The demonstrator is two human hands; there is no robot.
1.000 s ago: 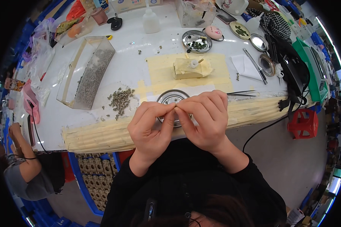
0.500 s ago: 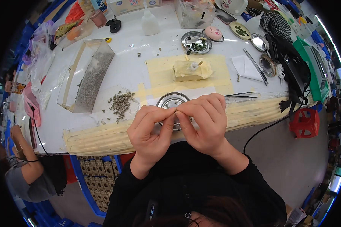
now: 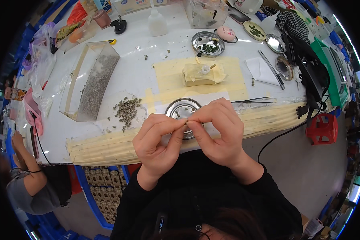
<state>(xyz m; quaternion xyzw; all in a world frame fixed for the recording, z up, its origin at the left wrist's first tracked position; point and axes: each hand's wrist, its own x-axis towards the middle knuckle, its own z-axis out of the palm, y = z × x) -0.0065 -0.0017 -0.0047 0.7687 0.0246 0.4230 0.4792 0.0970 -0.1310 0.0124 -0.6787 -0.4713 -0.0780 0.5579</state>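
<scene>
Over a round metal dish (image 3: pixel 171 105) at the table's front edge, my two hands meet fingertip to fingertip. My left hand (image 3: pixel 158 138) is closed in a pinch of thumb and forefinger. My right hand (image 3: pixel 221 130) pinches likewise, its tips against those of the left. Something tiny and brownish shows between the tips, too small to name. A few small bits lie in the dish, which my fingers partly hide. Left of my hands is a loose pile of small grey-green metal-looking parts (image 3: pixel 127 111). Dark tweezers (image 3: pixel 252 100) lie beyond my right hand.
A clear bin (image 3: pixel 98 82) of small parts stands at left. Behind the dish sits a tape-wrapped block (image 3: pixel 200 77) with a small cup. Farther back are a plate of dark green pieces (image 3: pixel 208 45) and a white squeeze bottle (image 3: pixel 157 22). Another person's arm (image 3: pixel 28 154) shows at far left.
My right thumb and fingers have shifted slightly, and the pinched tips sit a little lower. Both hands stay together over the dish. The view has moved slightly.
</scene>
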